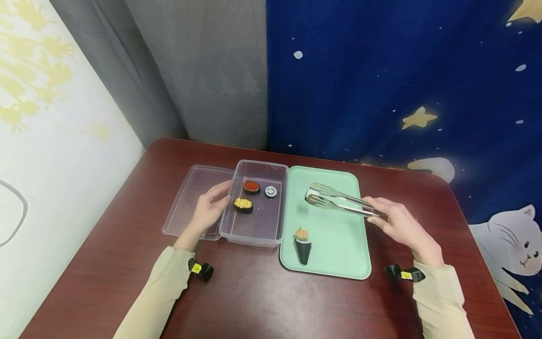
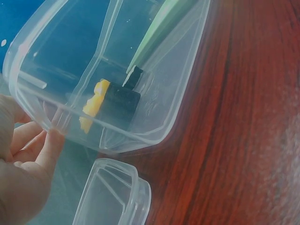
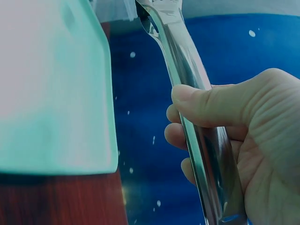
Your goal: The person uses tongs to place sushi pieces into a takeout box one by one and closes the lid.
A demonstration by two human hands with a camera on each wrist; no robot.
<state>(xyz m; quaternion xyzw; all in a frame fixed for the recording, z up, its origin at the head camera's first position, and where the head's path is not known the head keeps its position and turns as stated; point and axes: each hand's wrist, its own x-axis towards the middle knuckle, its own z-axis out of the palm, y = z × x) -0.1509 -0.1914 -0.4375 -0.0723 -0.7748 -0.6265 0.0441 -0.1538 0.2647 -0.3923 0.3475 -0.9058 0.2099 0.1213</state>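
While metal tongs (image 1: 345, 207), a sushi roll (image 1: 311, 192) between their tips, are gripped over the green tray (image 1: 336, 249) by the right hand (image 1: 400, 224), the plastic container (image 1: 262, 223) is touched by the left hand (image 1: 210, 207), fingers relaxed.

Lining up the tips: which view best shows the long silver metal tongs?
The head view: it shows the tongs from tips to right hand. The right wrist view is closer but crops both ends; left wrist shows none.

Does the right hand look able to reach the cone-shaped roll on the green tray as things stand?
Probably yes: nothing covers the cone-shaped roll on the green tray, and the right hand is by the tray's edge. The tongs it holds have their tips at a small white piece, though.
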